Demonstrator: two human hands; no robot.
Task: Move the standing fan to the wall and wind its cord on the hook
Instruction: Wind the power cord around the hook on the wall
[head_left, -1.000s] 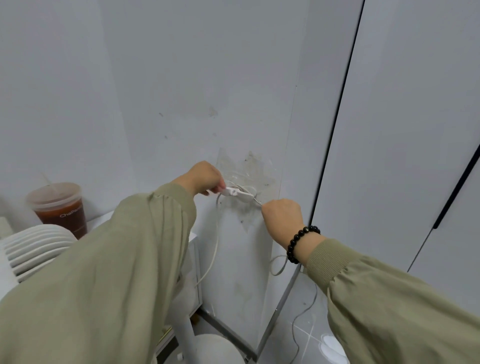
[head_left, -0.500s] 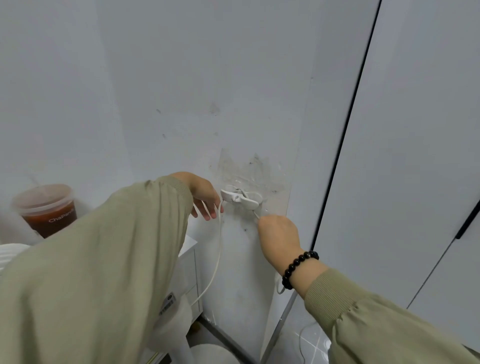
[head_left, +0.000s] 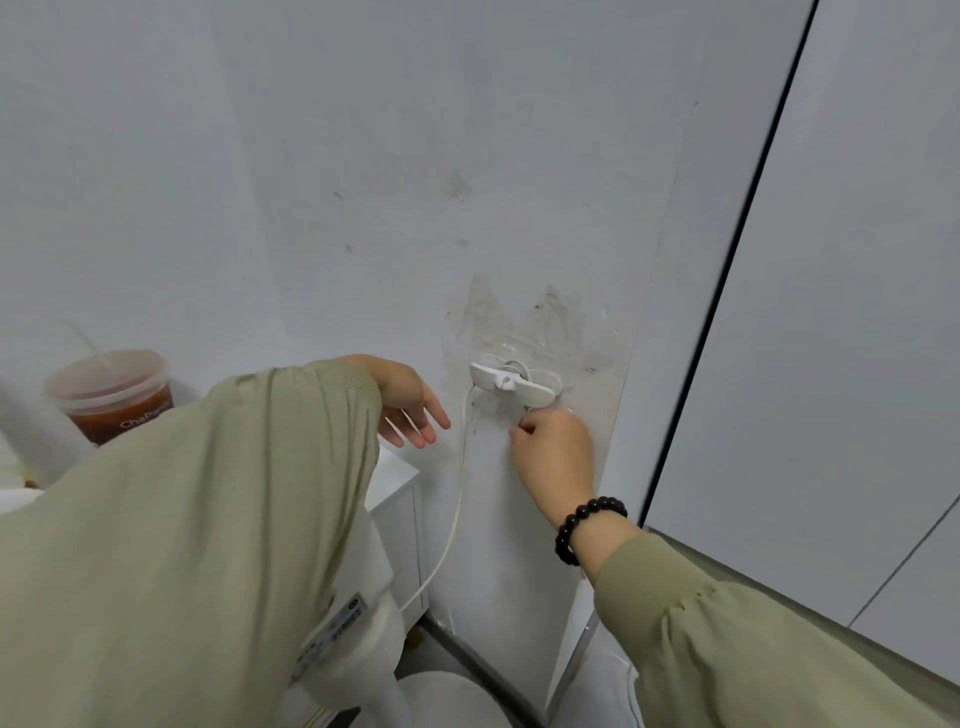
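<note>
Listing the corner by item: hook (head_left: 511, 383), white and two-winged, is sitting on the wall (head_left: 363, 208) inside a patch of old adhesive residue. Cord (head_left: 459, 493), white, is lying in several turns behind the hook's wings, presumably so that slack is not trailing on the floor. One run is leaving the wing at nine o'clock and dropping toward seven o'clock to the fan. Fan (head_left: 376, 577), white, is standing close against the wall at seven o'clock of the hook, with its labelled housing partly hidden under the left sleeve and its round base (head_left: 447, 696) showing at the frame's bottom edge. Right grip (head_left: 553, 457), its wrist wearing a dark bead bracelet (head_left: 587, 525), is sitting just at five o'clock of the hook. Its fingers are curling together and pinching what is appearing to be the cord's loose run, most likely to hold tension so the turns are not slipping. Left grip (head_left: 408, 405) is hovering at nine o'clock of the hook, fingers spread apart and holding nothing, just beside the hanging run without touching it. Lidded cup (head_left: 111, 395) of brown drink is standing on a white counter (head_left: 397, 478) at nine o'clock, well apart. Judged stage: winding is nearing its end.
</note>
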